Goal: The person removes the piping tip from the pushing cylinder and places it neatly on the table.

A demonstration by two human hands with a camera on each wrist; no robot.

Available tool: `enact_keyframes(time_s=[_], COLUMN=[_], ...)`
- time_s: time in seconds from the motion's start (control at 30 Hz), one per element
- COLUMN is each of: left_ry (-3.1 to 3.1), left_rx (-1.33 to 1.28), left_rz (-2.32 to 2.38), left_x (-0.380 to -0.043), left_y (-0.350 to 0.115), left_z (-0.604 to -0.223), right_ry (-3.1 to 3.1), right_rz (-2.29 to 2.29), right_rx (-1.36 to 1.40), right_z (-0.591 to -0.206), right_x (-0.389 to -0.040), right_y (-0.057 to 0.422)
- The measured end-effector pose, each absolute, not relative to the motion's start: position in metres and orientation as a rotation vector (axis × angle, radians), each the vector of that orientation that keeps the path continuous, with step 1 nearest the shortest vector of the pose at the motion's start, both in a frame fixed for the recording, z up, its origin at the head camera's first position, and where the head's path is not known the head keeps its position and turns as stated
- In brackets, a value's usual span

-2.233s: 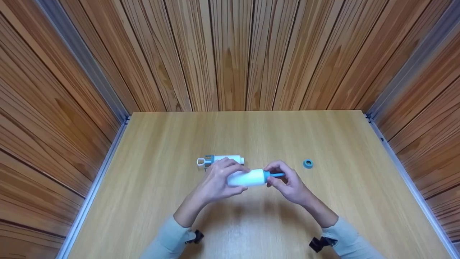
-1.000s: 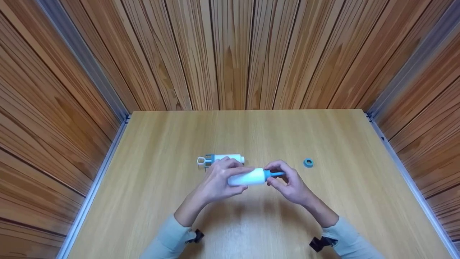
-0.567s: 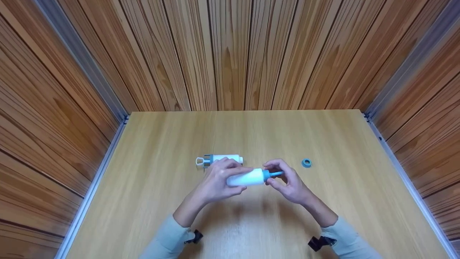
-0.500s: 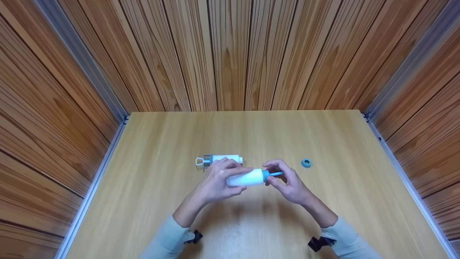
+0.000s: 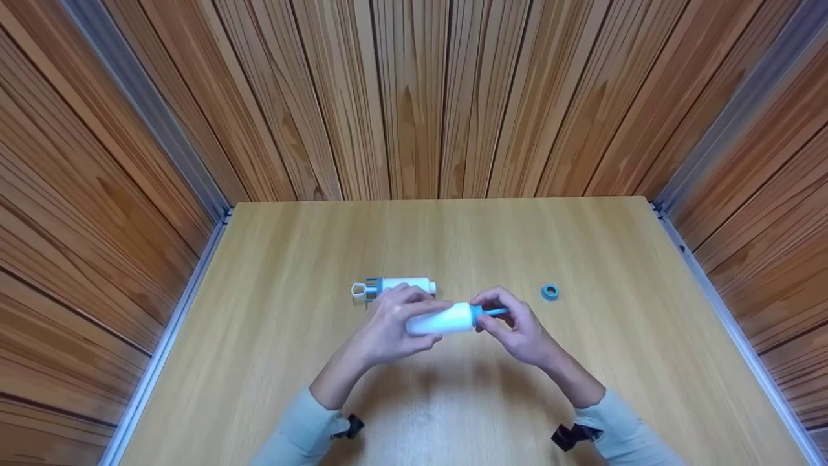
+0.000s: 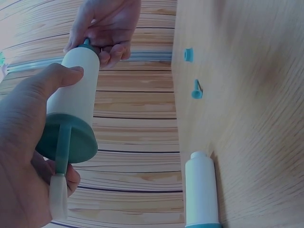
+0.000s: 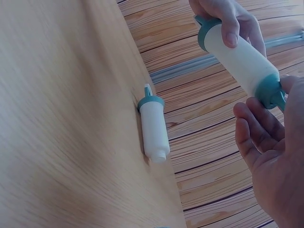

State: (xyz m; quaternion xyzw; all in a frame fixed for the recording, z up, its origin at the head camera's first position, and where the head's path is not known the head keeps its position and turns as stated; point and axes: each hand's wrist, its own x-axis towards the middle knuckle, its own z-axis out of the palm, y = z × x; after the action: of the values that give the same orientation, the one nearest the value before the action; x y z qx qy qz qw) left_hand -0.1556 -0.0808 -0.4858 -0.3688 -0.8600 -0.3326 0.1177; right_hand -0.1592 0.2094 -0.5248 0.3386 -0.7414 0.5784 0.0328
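A white dessert-decorating syringe point(image 5: 443, 320) with teal ends is held in the air in front of the body, lying nearly sideways. My left hand point(image 5: 396, 323) grips its barrel; the left wrist view shows the thumb along the white side and the teal flange with the plunger handle point(image 6: 59, 194) near the palm. At the other end, my right hand point(image 5: 517, 327) pinches the teal collar point(image 5: 477, 314), from which a thin teal nozzle point(image 5: 497, 312) sticks out to the right. In the right wrist view, the lower fingers are spread below this collar point(image 7: 270, 90).
A second white syringe point(image 5: 409, 285) lies on the table point(image 5: 310, 246) behind my left hand. A teal ring point(image 5: 550, 292) lies to the right, and the left wrist view also shows a small teal nozzle point(image 6: 196, 90) on the tabletop. Wood-plank walls point(image 5: 414, 97) enclose the table.
Both hands keep their places on the syringe. Its nozzle end has tilted slightly away, and my right fingers have shifted a little around the collar. The things on the table have not moved.
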Motion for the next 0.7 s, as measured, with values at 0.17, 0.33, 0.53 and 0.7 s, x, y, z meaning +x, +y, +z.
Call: enact_keyframes(time_s=[0.17,0.33,0.53,0.7], left_ry=[-2.478,-2.464,-2.453,-2.462], left_rx=[-1.088,-1.094,-1.096,-1.096], left_rz=[-0.960,-0.929,-0.962,-0.978], left_x=[-0.1566,-0.1576,-0.1588,-0.1583], left_y=[-0.0804,-0.0811,-0.0826,-0.0830], left_z=[-0.4867,-0.4868,-0.4875,-0.4881], right_ry=[-2.242,-2.210,-2.226,-2.283], right_rz=[1.800,1.802,1.817,1.846], right_rx=[1.084,1.118,1.119,1.069], right_z=[-0.5244,-0.5245,-0.5239,-0.5238], right_x=[-0.1597,-0.1602,-0.1613,-0.1596], right_y=[0.2088,0.2070,0.2076,0.2082])
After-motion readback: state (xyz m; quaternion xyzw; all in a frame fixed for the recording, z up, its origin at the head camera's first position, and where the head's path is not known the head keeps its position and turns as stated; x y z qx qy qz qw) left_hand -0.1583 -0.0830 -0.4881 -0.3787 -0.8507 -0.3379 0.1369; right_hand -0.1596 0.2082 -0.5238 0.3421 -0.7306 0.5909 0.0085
